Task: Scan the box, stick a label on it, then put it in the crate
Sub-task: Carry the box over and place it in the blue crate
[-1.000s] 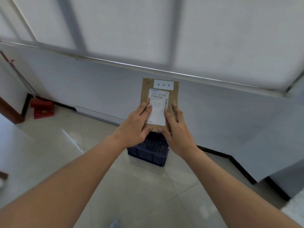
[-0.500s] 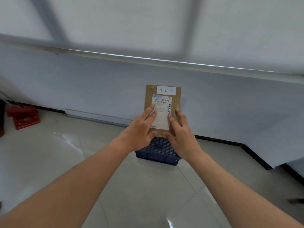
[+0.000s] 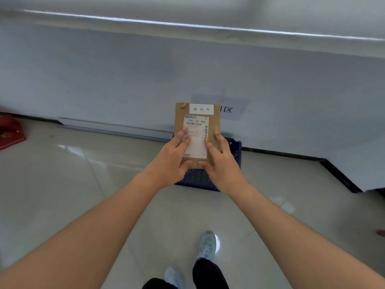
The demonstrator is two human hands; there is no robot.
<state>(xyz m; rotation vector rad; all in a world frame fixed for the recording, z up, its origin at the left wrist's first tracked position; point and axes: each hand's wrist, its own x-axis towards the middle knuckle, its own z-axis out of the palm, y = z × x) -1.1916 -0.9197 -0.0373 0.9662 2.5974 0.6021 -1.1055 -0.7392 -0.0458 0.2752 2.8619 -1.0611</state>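
I hold a flat brown cardboard box [image 3: 215,122] out in front of me with both hands. It carries a white shipping label with barcodes [image 3: 196,130] and a small white sticker [image 3: 201,109] near its top edge. My left hand [image 3: 169,162] grips its lower left side, fingers on the label. My right hand [image 3: 221,163] grips its lower right side. The box hangs above a dark blue plastic crate [image 3: 236,151] that stands on the floor against the wall. Most of the crate is hidden by the box and my hands.
A white wall [image 3: 104,80] with a black skirting runs behind the crate and juts out at the right [image 3: 337,174]. A red object [image 3: 10,132] sits on the floor at far left. My feet [image 3: 206,245] stand on glossy light tiles.
The view has tilted down and moved closer to the crate. The box in my hands has come lower, over the crate. My feet have come into view.
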